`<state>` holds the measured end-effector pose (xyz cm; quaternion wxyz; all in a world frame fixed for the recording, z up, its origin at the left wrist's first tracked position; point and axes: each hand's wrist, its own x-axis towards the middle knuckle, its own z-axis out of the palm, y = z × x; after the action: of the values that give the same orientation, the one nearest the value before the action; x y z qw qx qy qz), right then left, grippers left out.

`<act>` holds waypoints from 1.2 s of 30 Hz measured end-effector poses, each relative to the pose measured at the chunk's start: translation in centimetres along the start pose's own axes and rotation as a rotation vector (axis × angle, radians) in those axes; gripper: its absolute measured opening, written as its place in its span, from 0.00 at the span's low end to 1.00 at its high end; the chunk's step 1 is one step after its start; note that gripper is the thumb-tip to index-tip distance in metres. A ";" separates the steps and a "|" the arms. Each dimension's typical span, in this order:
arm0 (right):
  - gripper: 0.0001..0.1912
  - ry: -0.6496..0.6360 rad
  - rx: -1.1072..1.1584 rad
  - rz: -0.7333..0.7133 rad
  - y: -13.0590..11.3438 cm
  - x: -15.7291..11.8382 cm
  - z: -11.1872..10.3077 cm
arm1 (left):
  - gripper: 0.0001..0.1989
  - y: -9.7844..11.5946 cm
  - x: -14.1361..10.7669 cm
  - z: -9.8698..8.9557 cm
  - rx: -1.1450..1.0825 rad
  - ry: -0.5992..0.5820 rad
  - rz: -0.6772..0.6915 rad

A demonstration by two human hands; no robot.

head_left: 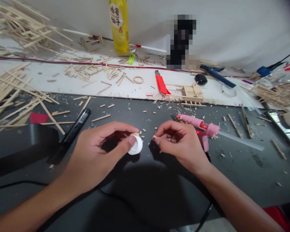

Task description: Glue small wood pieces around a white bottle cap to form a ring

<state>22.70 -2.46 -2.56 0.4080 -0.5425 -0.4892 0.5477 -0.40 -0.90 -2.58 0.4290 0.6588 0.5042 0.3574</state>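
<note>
Between the thumb and fingers of my left hand (103, 145) is a small round white cap (136, 146), tilted with its hollow side towards me. A bit of pale wood shows at its upper edge, under my fingertips. My right hand (176, 138) is pinched just to the right of the cap, apart from it, on a tiny piece of wood (155, 137) mostly covered by the fingertips. Several short cut wood bits (144, 130) lie on the dark table between and beyond my hands. Behind my right hand lies a pink hot glue gun (190, 120) with a clear glue stick in it.
A black marker (72, 135) lies left of my left hand. Beyond are a red utility knife (161, 84), a small wooden stick frame (193, 91) and a yellow bottle (120, 29). Piles of wooden sticks (7, 87) stand at left and right. Black cables (116, 196) cross the table.
</note>
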 end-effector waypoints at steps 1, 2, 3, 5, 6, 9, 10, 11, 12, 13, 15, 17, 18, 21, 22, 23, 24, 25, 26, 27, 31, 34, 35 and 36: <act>0.09 -0.026 0.143 0.029 0.0 0.0 0.0 | 0.06 -0.1 0.0 0.1 -0.007 -0.010 -0.002; 0.10 -0.046 0.265 0.045 0.0 0.1 -0.1 | 0.06 -0.1 -0.1 0.1 -0.014 -0.022 -0.006; 0.11 -0.063 0.368 0.056 -0.1 0.1 -0.1 | 0.06 -0.1 -0.1 0.2 -0.023 -0.035 -0.007; 0.11 -0.098 0.518 0.068 -0.1 0.1 -0.1 | 0.06 -0.1 -0.2 0.4 -0.030 -0.055 -0.006; 0.10 -0.112 0.567 0.072 -0.1 0.0 -0.1 | 0.06 0.0 -0.3 0.4 -0.025 -0.061 -0.004; 0.09 -0.133 0.615 0.102 -0.1 -0.3 -0.1 | 0.07 0.3 -0.5 0.4 0.019 -0.050 0.010; 0.08 -0.130 0.612 0.116 -0.1 -0.4 -0.2 | 0.07 0.4 -0.6 0.3 0.035 -0.037 0.017; 0.06 -0.127 0.608 0.130 -0.1 -0.5 -0.2 | 0.07 0.5 -0.7 0.2 0.049 -0.022 0.027; 0.06 -0.127 0.606 0.143 -0.2 -0.5 -0.2 | 0.07 0.6 -0.7 0.2 0.062 -0.005 0.038; 0.07 -0.132 0.609 0.156 -0.2 -0.5 -0.2 | 0.07 0.6 -0.7 0.2 0.076 0.010 0.051; 0.10 -0.155 0.626 0.171 -0.2 -0.5 -0.2 | 0.06 0.7 -0.6 0.2 0.121 0.031 0.082; 0.11 -0.168 0.634 0.160 -0.1 -0.6 0.0 | 0.05 0.7 -0.6 0.4 0.188 0.049 0.119; 0.11 -0.165 0.632 0.149 -0.1 -0.6 0.1 | 0.05 0.7 -0.7 0.6 0.223 0.058 0.138; 0.09 -0.169 0.635 0.132 -0.1 -0.8 0.3 | 0.04 0.7 -1.0 0.8 0.309 0.084 0.206; 0.08 -0.187 0.645 0.137 -0.1 -0.8 0.4 | 0.04 0.7 -1.1 0.9 0.330 0.088 0.234; 0.08 -0.205 0.655 0.143 -0.1 -0.9 0.5 | 0.04 0.7 -1.3 0.9 0.347 0.093 0.266; 0.07 -0.218 0.664 0.151 -0.1 -1.0 0.5 | 0.04 0.6 -1.4 0.9 0.362 0.094 0.296; 0.07 -0.221 0.665 0.159 -0.1 -1.1 0.6 | 0.05 0.6 -1.4 0.9 0.372 0.096 0.324; 0.07 -0.218 0.663 0.169 -0.1 -1.1 0.6 | 0.06 0.6 -1.5 0.8 0.378 0.096 0.346; 0.07 -0.211 0.658 0.178 -0.1 -1.1 0.7 | 0.07 0.5 -1.6 0.8 0.383 0.098 0.360; 0.04 -0.179 0.606 0.180 0.3 -1.3 0.8 | 0.05 0.6 -1.7 0.7 0.389 0.089 0.385; 0.02 -0.152 0.538 0.169 0.5 -1.7 1.1 | 0.03 0.8 -1.8 0.8 0.378 0.073 0.386; 0.01 -0.141 0.517 0.166 0.6 -1.8 1.3 | 0.02 0.9 -1.8 0.9 0.375 0.073 0.382; 0.01 -0.126 0.499 0.160 0.6 -2.0 1.4 | 0.02 0.9 -1.9 0.9 0.376 0.073 0.376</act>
<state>21.51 -4.65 -2.87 0.4533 -0.4270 -0.3191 0.7144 0.30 -3.00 -2.13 0.2068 0.7957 0.4456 0.3543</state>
